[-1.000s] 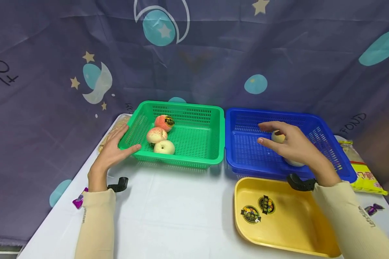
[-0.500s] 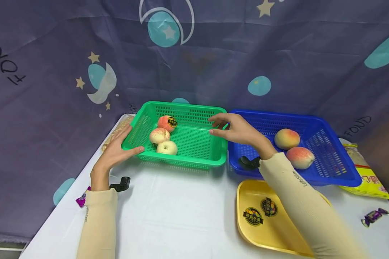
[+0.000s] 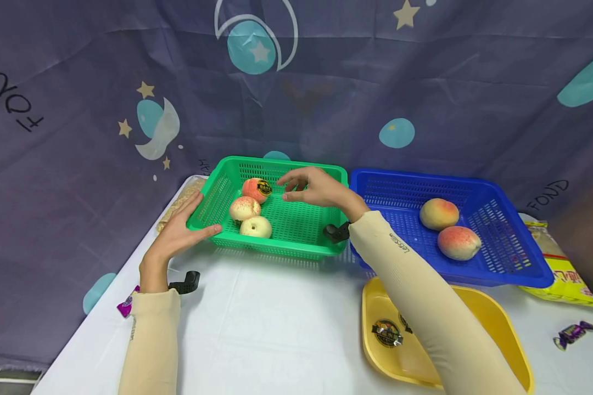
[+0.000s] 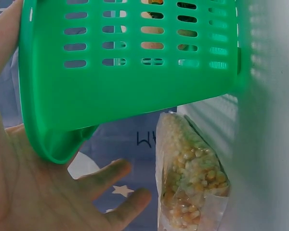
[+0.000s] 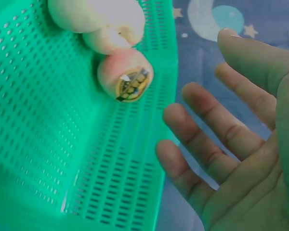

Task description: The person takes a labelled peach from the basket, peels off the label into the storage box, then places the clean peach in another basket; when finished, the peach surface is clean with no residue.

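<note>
Green basket — left hand spread against it, right hand, loose and empty, now nearer the peaches.

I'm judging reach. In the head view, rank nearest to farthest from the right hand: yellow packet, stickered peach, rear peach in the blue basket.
From the right hand:
1. Stickered peach, to its left in the green basket.
2. Rear peach, to its right in the blue basket.
3. Yellow packet, past the blue basket's right side.

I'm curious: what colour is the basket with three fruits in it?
The basket is bright green; it shows best in the head view.
</note>
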{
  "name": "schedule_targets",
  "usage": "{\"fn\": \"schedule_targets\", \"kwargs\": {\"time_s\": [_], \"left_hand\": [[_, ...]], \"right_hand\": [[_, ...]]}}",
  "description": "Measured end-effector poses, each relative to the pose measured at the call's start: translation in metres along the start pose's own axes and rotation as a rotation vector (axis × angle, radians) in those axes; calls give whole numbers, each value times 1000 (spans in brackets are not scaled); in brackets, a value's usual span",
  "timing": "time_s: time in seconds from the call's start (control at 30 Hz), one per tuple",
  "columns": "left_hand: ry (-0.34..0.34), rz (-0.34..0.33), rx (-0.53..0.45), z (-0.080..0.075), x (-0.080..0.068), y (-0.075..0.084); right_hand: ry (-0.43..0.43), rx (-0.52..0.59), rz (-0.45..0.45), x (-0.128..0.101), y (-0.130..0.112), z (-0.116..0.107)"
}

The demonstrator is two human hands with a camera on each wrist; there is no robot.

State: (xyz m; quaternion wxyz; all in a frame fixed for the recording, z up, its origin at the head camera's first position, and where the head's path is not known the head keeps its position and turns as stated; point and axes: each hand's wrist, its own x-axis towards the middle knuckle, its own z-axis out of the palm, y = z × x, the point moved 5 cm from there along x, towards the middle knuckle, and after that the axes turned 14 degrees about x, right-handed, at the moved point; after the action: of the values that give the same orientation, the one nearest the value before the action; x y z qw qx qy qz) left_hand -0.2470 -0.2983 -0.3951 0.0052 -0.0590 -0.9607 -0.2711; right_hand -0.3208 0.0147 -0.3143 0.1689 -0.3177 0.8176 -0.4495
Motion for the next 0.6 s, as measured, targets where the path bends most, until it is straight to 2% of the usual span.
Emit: {"fn": "schedule_targets", "kwargs": {"time_s": [0.3,0.6], "left_hand": [[-13,-10,-19,1,0,-1],[-21,-19,-6,1,1,0]], "right_hand": [[-63,32,33,20,17,14],[-153,-1,0,30,24,31]]}}
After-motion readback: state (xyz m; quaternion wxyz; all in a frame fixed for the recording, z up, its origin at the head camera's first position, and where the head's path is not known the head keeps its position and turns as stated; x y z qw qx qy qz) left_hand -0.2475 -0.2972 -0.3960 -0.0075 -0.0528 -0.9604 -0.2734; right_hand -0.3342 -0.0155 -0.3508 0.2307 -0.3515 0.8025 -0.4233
